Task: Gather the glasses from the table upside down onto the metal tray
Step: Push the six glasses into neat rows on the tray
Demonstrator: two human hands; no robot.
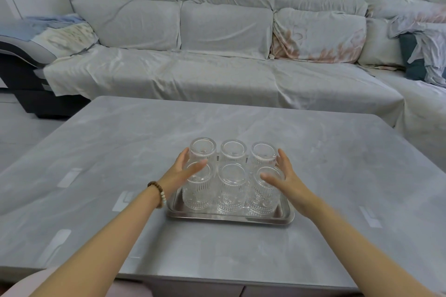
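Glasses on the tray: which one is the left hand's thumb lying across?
The near-left glass, front row at the tray's left end. The left hand's thumb crosses its upturned base; the right hand flanks the two right-end glasses.

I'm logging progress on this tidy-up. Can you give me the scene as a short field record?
glasses: six, upside down, two rows of three
metal tray: on grey table, holds all six
left hand: open, against left-side glasses
right hand: open, against right-side glasses
glasses off tray: none visible
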